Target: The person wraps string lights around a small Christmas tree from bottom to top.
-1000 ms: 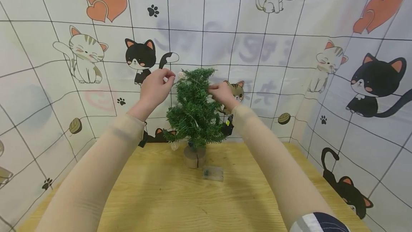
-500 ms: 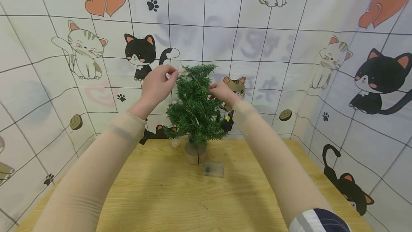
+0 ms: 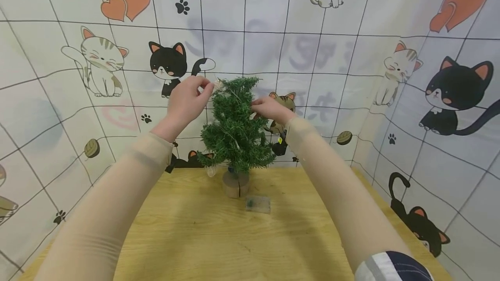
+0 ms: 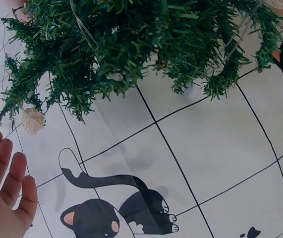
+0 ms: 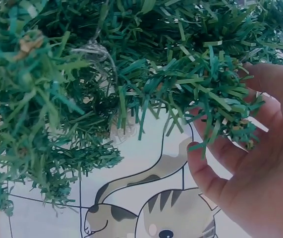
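A small artificial Christmas tree [image 3: 236,120] stands upright on a round wooden base [image 3: 235,185], with a thin clear string of lights [image 5: 99,52] draped through its branches. Beside the upper left of the tree, my left hand [image 3: 189,101] has thumb and forefinger brought together, seemingly pinching the string near a white woven ball [image 4: 33,121]; the thumb is hidden in the left wrist view. On the opposite side, my right hand [image 5: 260,153] curls its fingers round a branch tip [image 5: 225,99]. Leaves partly cover those fingertips. Another pale ball [image 3: 211,171] hangs low on the left.
A flat clear case [image 3: 258,204] with something green inside lies on the wooden table [image 3: 218,242], in front of the base. Close behind the tree hangs a white gridded cloth [image 3: 265,51] printed with cats and hearts.
Both hands keep nearly the same places at the tree. The left hand shifts slightly, and the head view tilts a little. The tree stays where it was.
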A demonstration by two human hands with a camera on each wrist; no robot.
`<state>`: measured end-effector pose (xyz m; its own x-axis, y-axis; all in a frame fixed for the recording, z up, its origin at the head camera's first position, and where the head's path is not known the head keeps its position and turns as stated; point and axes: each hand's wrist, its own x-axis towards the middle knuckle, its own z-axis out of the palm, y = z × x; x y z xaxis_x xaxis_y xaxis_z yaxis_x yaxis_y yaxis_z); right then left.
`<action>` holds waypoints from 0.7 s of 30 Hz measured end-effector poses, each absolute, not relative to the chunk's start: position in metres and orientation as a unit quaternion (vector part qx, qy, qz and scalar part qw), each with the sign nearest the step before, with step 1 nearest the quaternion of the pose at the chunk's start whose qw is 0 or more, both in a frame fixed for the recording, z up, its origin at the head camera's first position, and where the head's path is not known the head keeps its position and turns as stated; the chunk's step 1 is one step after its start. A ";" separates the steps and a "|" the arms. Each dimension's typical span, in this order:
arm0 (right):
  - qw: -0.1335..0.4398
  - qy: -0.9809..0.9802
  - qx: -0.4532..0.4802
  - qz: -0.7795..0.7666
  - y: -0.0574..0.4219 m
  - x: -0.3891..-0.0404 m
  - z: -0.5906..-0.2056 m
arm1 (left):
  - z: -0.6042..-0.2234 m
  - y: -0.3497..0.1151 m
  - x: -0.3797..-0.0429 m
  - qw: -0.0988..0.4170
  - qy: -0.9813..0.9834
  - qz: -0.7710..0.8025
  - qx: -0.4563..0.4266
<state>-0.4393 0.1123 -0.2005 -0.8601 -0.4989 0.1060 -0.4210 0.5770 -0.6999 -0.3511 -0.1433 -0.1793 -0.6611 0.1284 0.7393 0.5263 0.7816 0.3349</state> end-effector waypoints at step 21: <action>0.008 0.885 -0.185 -0.427 0.176 -0.443 -0.237 | -0.207 -0.219 -0.365 0.307 -0.925 -0.216 -0.053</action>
<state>-0.4432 0.1758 -0.2367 -0.9311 -0.3353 0.1439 -0.3211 0.5658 -0.7595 -0.3650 -0.2186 -0.2070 -0.8062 -0.0345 0.5906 0.2309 0.9008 0.3678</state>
